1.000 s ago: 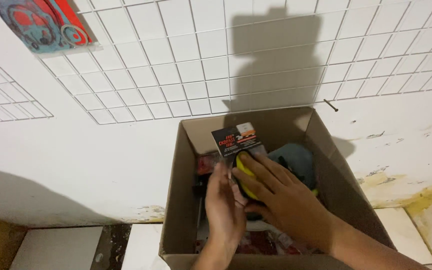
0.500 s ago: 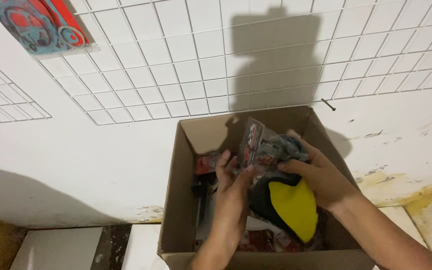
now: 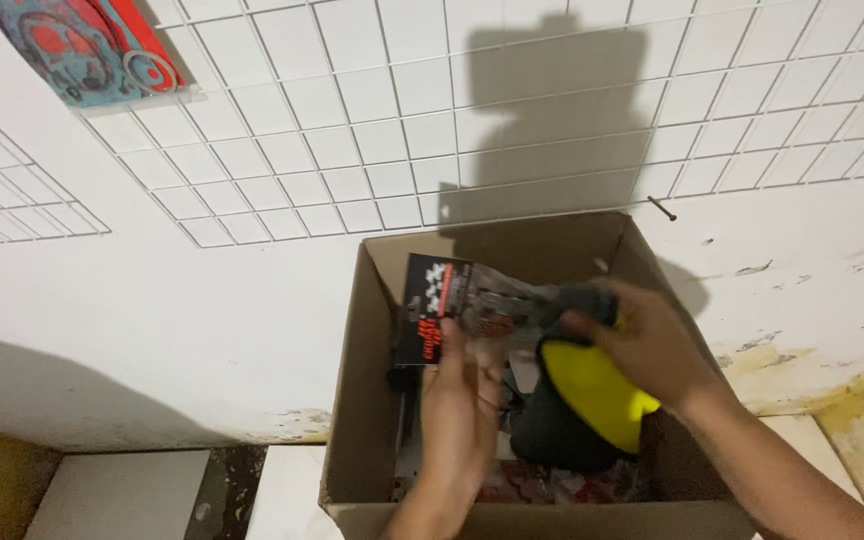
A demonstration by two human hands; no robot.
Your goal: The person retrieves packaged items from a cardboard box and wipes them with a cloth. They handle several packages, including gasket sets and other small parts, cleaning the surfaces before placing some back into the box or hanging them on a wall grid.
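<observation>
I work from the largest item down. The cardboard box (image 3: 362, 400) stands open against the white wall (image 3: 152, 310), below a white wire grid panel (image 3: 352, 150); a blue and red packet (image 3: 82, 50) hangs on the grid at upper left.

The packaged item (image 3: 512, 310) is held over the box opening, above the other packets lying on the bottom. It consists of a dark printed header card at the left, clear wrapping in the middle, and a black and yellow padded part (image 3: 587, 400) hanging at the right.

My right hand (image 3: 652, 345) is closed around the grey upper portion of the item, fingers curled over it. My left hand (image 3: 457, 400) has its fingers extended and close together, pressed against the underside of the wrapping near the card.

In my judgement, good handling requires support at both ends, since the padded part hangs heavier. I would keep the card face upward, grip the wrapping without crushing it, and keep the load clear of the box walls.
</observation>
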